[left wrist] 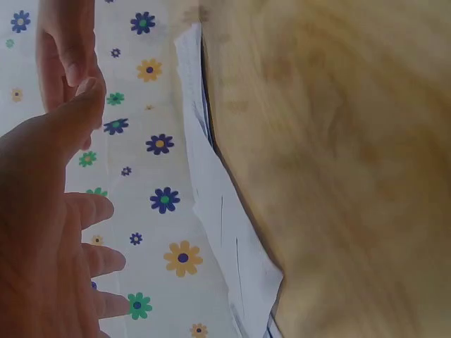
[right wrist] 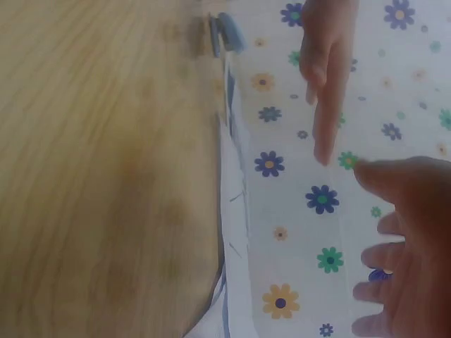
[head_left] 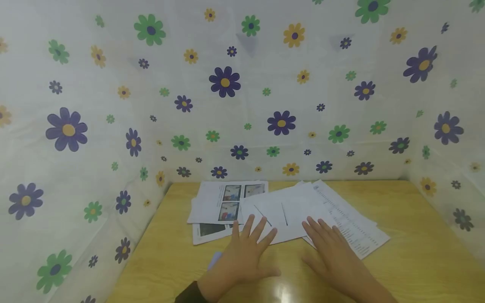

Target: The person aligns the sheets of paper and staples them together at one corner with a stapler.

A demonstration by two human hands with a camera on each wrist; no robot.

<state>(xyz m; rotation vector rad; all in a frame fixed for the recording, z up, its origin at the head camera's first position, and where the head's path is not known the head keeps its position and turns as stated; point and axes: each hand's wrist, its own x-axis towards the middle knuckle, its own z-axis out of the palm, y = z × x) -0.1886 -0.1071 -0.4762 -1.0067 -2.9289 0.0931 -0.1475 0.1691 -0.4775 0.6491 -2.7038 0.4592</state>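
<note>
Both of my hands hover over the table, palms down and holding nothing. My left hand has its fingers spread, near the lower edge of the papers. My right hand stands to its right, fingers straight and closer together. Beyond the hands, a white sheet with two dark lines lies uppermost in the middle. Printed sheets with photos stick out to its left, and text-filled sheets fan out to its right. A small blue object, perhaps a stapler, is mostly hidden behind my left hand in the head view.
The wooden table carries the papers toward its far side. A white curtain with printed flowers hangs behind the table and along both sides. Some sheet edges lift slightly off the wood in the wrist views.
</note>
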